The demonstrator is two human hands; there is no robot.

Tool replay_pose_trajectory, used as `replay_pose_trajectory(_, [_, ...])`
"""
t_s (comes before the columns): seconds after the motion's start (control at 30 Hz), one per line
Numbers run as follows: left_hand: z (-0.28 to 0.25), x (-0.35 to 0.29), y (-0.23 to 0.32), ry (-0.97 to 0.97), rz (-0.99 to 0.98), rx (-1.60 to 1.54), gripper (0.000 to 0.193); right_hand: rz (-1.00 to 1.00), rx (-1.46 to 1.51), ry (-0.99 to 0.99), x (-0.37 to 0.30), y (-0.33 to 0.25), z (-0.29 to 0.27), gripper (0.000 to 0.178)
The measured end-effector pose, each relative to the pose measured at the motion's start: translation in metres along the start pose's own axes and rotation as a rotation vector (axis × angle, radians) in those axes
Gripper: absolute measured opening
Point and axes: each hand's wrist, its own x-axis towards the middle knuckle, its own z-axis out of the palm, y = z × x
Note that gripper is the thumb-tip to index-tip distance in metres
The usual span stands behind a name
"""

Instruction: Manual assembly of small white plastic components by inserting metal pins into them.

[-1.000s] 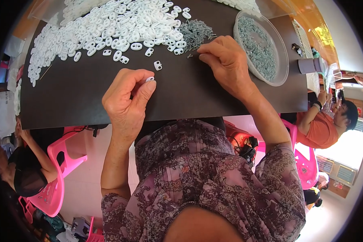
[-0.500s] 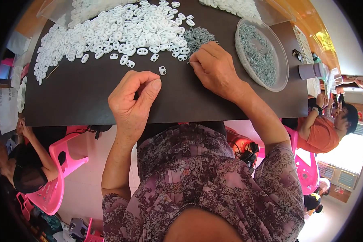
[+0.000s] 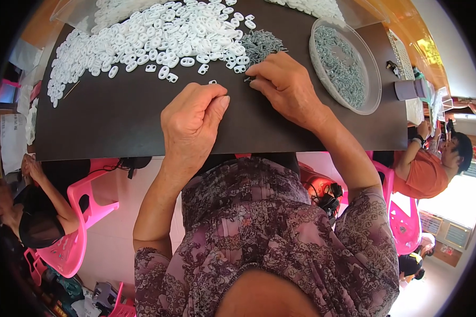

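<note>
My left hand (image 3: pixel 193 119) hovers over the dark table, thumb and forefinger pressed together; whatever the pinch may contain is hidden. Just beyond its fingertips lies a white oval two-holed plastic piece (image 3: pixel 212 82), partly covered by the hand. My right hand (image 3: pixel 288 87) is curled at the near side of a pile of small grey screws (image 3: pixel 263 45), and a small screw (image 3: pixel 247 79) shows at its fingertips. Left of the screws spreads a large heap of the same white plastic pieces (image 3: pixel 158 37), with several loose ones along its near edge.
A round clear tub (image 3: pixel 376 92) with more grey screws stands right of my right hand. Clear bins of white pieces sit at the far edge. A thin stick (image 3: pixel 71 90) lies at the left. People sit on pink chairs at both sides; a grey cup (image 3: pixel 405 90) is at the right.
My left hand has moved right and slightly away from me, toward the loose white piece, now partly covering it. My right hand stays by the screws, its fingertips shifting slightly.
</note>
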Motion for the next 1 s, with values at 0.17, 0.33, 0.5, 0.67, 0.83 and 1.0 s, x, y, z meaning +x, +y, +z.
replay_pose_trajectory(0.17, [0.0, -0.001, 0.0, -0.004, -0.011, 0.014, 0.008, -0.069, -0.06, -0.043, 0.002, 0.005, 0.008, 0.014])
replay_pose_trajectory(0.33, [0.002, 0.001, 0.0, -0.006, -0.002, 0.028, 0.008, -0.087, -0.063, 0.014, -0.001, 0.002, 0.012, 0.013])
replay_pose_trajectory(0.5, [0.005, 0.006, -0.001, -0.058, -0.148, -0.084, 0.011, 0.504, 0.525, -0.114, 0.0, -0.023, -0.007, 0.01])
replay_pose_trajectory(0.67, [0.009, 0.014, 0.002, -0.103, -0.305, -0.282, 0.009, 0.622, 0.695, -0.202, 0.008, -0.031, -0.016, 0.012])
replay_pose_trajectory(0.83, [0.009, 0.019, 0.002, -0.082, -0.397, -0.342, 0.007, 0.548, 0.661, -0.074, 0.008, -0.034, -0.003, 0.014])
replay_pose_trajectory(1.0, [0.002, 0.022, 0.005, -0.069, -0.536, -0.459, 0.012, 0.481, 0.624, 0.003, 0.009, -0.039, 0.001, 0.01])
